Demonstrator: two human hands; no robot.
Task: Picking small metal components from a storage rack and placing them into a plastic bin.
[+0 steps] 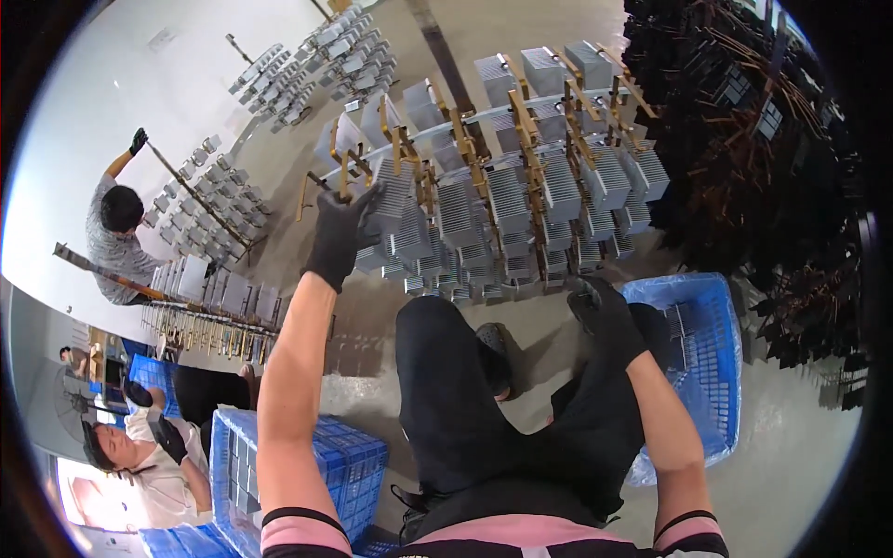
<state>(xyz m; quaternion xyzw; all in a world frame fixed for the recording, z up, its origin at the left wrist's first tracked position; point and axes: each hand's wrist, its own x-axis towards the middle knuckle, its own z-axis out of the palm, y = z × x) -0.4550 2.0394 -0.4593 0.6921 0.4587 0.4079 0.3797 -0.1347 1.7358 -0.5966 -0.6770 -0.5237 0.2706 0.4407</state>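
My left hand point(339, 234), in a dark glove, is closed on a finned metal heat sink point(394, 191) at the left side of a hanging rack. Brass-coloured hooks point(526, 121) run along the rack's bar, and several rows of similar silver heat sinks point(509, 200) hang around and below them. Above my right knee, my right hand point(600, 314), also gloved, has its fingers curled in near the rack's lower right edge. Whatever its fingers may hold is hidden. Beside it stands a blue plastic crate point(726, 372) lined with clear film, with a few metal pieces inside.
Dark hooked racks point(744, 149) crowd the right side. Another blue crate point(349, 465) stands at my left, near a seated person point(153, 456) in gloves. Farther back, a person point(121, 232) in a grey shirt stands among more loaded racks point(209, 200).
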